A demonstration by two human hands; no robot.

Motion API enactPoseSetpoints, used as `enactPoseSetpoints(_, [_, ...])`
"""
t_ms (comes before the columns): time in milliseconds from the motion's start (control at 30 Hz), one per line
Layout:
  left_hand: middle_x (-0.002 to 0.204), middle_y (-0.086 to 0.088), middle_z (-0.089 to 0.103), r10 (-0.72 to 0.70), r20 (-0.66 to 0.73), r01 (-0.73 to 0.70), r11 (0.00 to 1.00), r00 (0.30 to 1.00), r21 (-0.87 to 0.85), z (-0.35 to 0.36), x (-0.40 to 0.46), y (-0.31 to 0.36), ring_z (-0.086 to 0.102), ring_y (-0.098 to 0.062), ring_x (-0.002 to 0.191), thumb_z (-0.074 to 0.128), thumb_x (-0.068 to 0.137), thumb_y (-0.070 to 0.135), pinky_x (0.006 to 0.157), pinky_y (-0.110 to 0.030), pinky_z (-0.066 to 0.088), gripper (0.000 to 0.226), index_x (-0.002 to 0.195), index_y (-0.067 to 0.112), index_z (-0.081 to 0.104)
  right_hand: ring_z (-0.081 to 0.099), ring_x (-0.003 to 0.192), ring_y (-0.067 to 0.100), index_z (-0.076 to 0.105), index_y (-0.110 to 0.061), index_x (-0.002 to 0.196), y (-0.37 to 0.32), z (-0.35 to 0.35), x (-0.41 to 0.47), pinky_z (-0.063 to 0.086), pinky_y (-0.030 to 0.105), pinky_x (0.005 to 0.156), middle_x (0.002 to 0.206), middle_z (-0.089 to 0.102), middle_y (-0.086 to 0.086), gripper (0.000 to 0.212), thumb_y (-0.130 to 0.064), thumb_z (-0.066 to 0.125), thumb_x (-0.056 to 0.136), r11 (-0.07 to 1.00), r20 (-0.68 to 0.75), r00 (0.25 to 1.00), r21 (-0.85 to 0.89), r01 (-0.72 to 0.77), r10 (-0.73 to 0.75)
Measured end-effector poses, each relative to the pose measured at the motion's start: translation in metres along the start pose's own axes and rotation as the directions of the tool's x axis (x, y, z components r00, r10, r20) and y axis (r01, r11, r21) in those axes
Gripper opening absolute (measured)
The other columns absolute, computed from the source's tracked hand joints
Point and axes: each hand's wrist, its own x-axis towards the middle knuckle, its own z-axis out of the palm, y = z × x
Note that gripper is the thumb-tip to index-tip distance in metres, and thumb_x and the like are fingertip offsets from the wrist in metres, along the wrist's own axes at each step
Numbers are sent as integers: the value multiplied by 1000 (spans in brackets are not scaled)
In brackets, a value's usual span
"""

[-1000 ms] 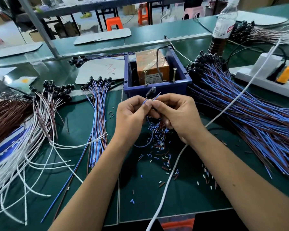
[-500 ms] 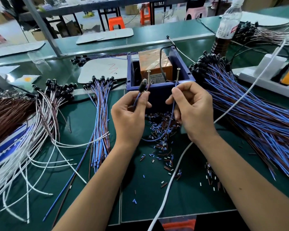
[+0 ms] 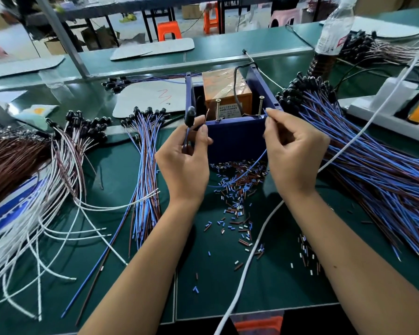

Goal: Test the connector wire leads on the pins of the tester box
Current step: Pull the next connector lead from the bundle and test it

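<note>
We had the tester box [image 3: 237, 139], the blue bin on the green desk [image 3: 228, 274], as our landmark. Both hands worked at its near edge. Our left hand [image 3: 184, 163], at the box's near left corner, had its fingers [image 3: 202, 132] curled round the black connector [image 3: 190, 117] and its wire, the thumb pinching them, with a brown lead end [image 3: 207, 115] poking up toward the left pin [image 3: 218, 109]. Our right hand [image 3: 293, 151], at the near right corner, pinched the blue lead [image 3: 266, 112] between thumb and forefinger, its other fingers loosely curled, the tip just beside the right pin [image 3: 260, 105]. The blue wire sagged in a loop below the box between our hands.

We judged neither lead was plainly on its pin yet; whether the blue tip touched, we could not tell. The risks we saw:

- A stripped tip sliding off the thin screw-like pin, giving a false fail, because each lead was held a little back from its end.
- The two bare ends meeting each other, or both touching one pin, if our hands drifted inward over the box.
- The slack loop snagging in the cut insulation bits [image 3: 237, 189] in front of the box and tugging a lead away.
- Our right wrist brushing the blue wire bundle [image 3: 373, 170] right of the box and dragging untested pieces forward.
</note>
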Motion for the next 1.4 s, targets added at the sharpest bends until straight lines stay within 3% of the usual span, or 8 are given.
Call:
enactPoseSetpoints(100, [82,7,76,29,28,-28,1000,999,-6,0,-1,4,72,-16,77,68,98,13,68,-27,55,27,93,39,71,76,90,11,80,-3,111,0,-1,0,62,30,79,102,79,5,19,-12,66,100,1000,13,1000,11,20,-20])
enactPoseSetpoints(233, [81,13,75,21,45,-20,1000,999,-15,0,0,4,72,-22,76,68,98,15,70,-37,59,26,96,41,72,76,90,12,80,-2,111,-1,-2,0,62,31,78,101,79,5,19,-11,66,101,999,26,999,14,32,-33])
enactPoseSetpoints(400, [82,15,75,25,57,-23,999,998,-21,0,-1,5,72,-24,75,68,98,16,70,-37,59,28,94,44,71,76,88,13,80,-2,111,-1,-2,-1,61,31,78,99,79,6,19,-10,65,102,999,36,999,17,36,-36])
enactPoseSetpoints(500, [87,10,77,27,47,-26,999,999,-28,1,-2,6,73,-16,78,68,97,13,69,-28,57,35,85,45,69,76,88,13,80,-2,110,-1,-2,-1,61,33,79,100,79,6,19,-10,65,101,999,34,999,22,30,-30])
enactPoseSetpoints(767, [89,4,78,31,50,-27,997,998,-70,1,-2,6,72,-10,79,69,97,10,70,-20,54,35,84,43,69,75,88,13,80,-2,110,-2,-3,-1,62,33,79,99,79,6,18,-9,66,101,999,42,999,18,28,-29])
enactPoseSetpoints(967, [77,6,74,37,62,-32,996,997,-78,-1,-2,1,70,-26,74,67,98,13,71,-33,57,20,102,31,76,75,88,12,80,-3,110,-1,-4,-2,61,32,78,100,79,4,18,-10,66,101,999,43,999,13,33,-33])
enactPoseSetpoints(1133, [78,16,72,67,60,-64,997,996,-49,-1,-1,1,69,-14,71,67,99,13,72,-27,56,16,102,26,74,71,70,15,80,-3,109,1,-3,-1,56,30,62,88,78,5,18,-9,65,102,998,30,998,-17,60,-60])
enactPoseSetpoints(1400, [72,8,71,36,52,-33,998,998,-62,-1,-1,1,69,-10,70,67,98,10,70,-21,53,13,107,17,76,70,69,14,80,-3,110,2,-3,-1,56,27,61,88,78,5,19,-11,64,102,999,37,998,-14,53,-52])
